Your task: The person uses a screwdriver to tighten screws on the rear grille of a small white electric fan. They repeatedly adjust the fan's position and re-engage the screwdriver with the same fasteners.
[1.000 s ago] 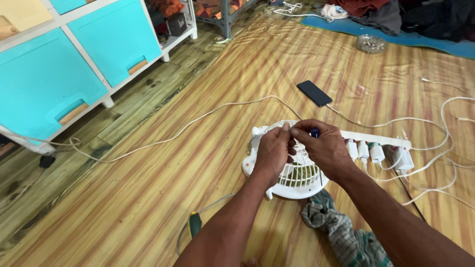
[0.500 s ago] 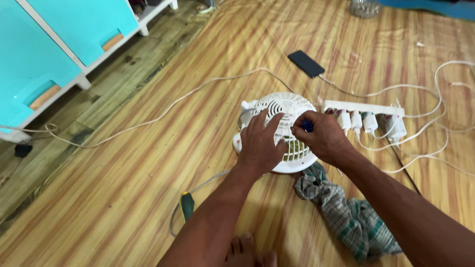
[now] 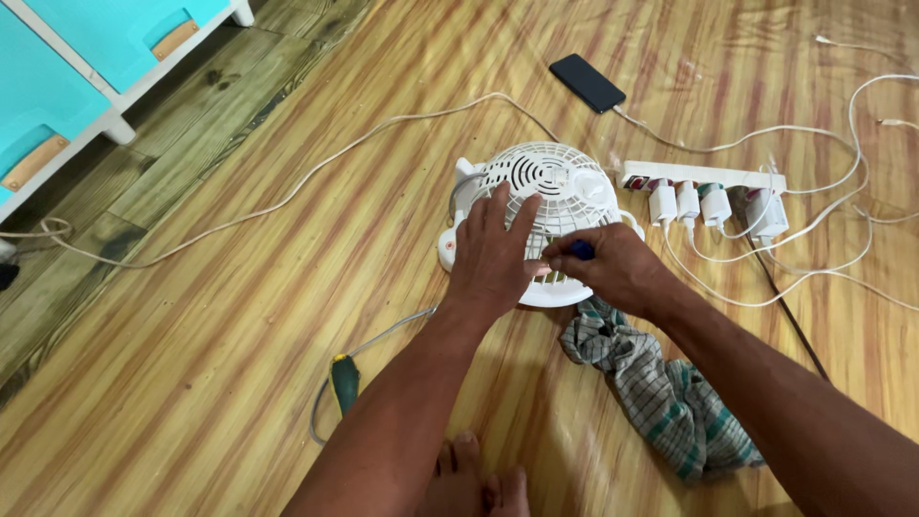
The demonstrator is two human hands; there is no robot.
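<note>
A small white fan [image 3: 550, 187] lies grille-up on the wooden floor. My left hand [image 3: 493, 254] rests flat on the near part of its grille, fingers spread. My right hand [image 3: 613, 268] is closed around a blue-handled tool [image 3: 580, 249], its tip against the fan's near right edge. Most of the tool is hidden inside my fist.
A checked cloth [image 3: 661, 388] lies right of my arms. A white power strip [image 3: 704, 182] with several plugs and white cables sits right of the fan, a black phone [image 3: 587, 82] beyond. A green-handled screwdriver [image 3: 344, 383] lies near left. Turquoise drawers [image 3: 57, 86] stand far left. My toes [image 3: 474, 479] show below.
My view has shifted, so the fan sits higher and more centred. My left hand slid toward the fan's near side and flattened. My right hand stays closed on the tool at the fan's edge.
</note>
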